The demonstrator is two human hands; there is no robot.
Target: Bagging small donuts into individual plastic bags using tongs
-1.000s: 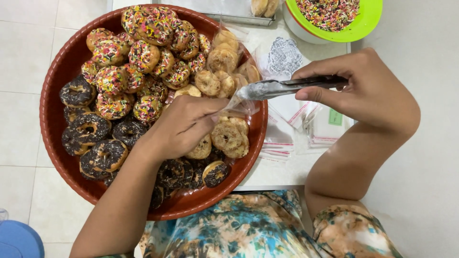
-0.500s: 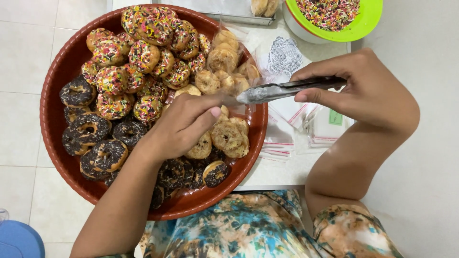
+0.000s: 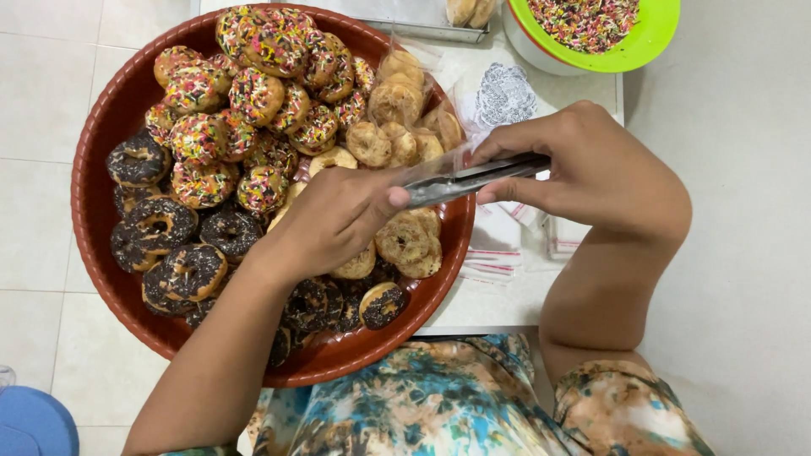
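Observation:
A big red-brown round tray point(image 3: 93, 211) holds several small doughnuts: sprinkle-covered ones point(image 3: 253, 93) at the back, chocolate-coated ones point(image 3: 169, 236) at the left and front, plain ones point(image 3: 397, 143) at the right. My left hand point(image 3: 338, 224) hovers over the tray's middle, its fingers pinching a clear plastic bag point(image 3: 427, 169) at the tip of the metal tongs point(image 3: 477, 177). My right hand point(image 3: 591, 169) grips the tongs, which lie level and pressed together, pointing left over the plain doughnuts.
A green bowl of coloured sprinkles point(image 3: 650, 38) stands at the back right. A stack of small clear bags point(image 3: 498, 245) and a printed paper point(image 3: 505, 95) lie on the white table beside the tray. A metal baking tray point(image 3: 405, 17) sits at the back. A blue object point(image 3: 34, 422) is on the floor.
The tongs have dipped a little lower and my left thumb has closed in on their tip. The tray and doughnuts are unmoved.

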